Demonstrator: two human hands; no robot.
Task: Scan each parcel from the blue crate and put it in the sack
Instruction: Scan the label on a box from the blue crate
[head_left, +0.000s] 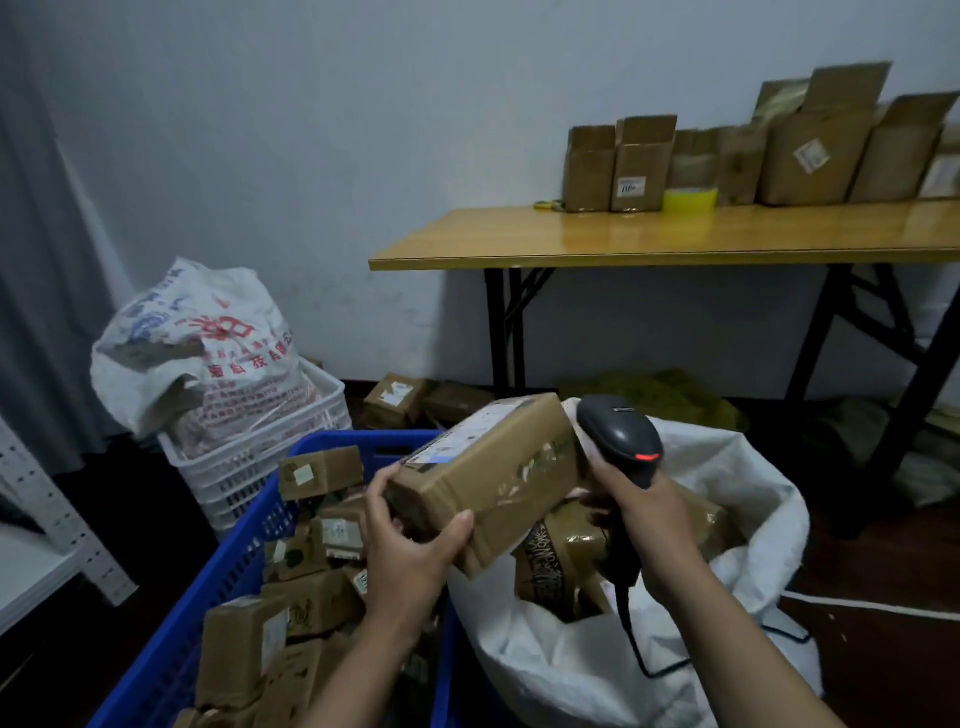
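At left the blue crate (231, 569) holds a heap of parcels, a dozen or so, too piled to count exactly. My left hand (410, 543) curls its fingers round one parcel (488, 467), held up between crate and sack. My right hand (649, 514) grips the one scanner (618, 431), red light on, so I judge I'm at the scanning step. Next the parcel should drop into the sack (727, 467) at right, where two parcels show.

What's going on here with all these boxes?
A person is scanning parcels. The left hand holds a cardboard parcel between the blue crate and the white sack, while the right hand grips a handheld scanner at the parcel's far end. The crate holds many more parcels; the sack already has a few.
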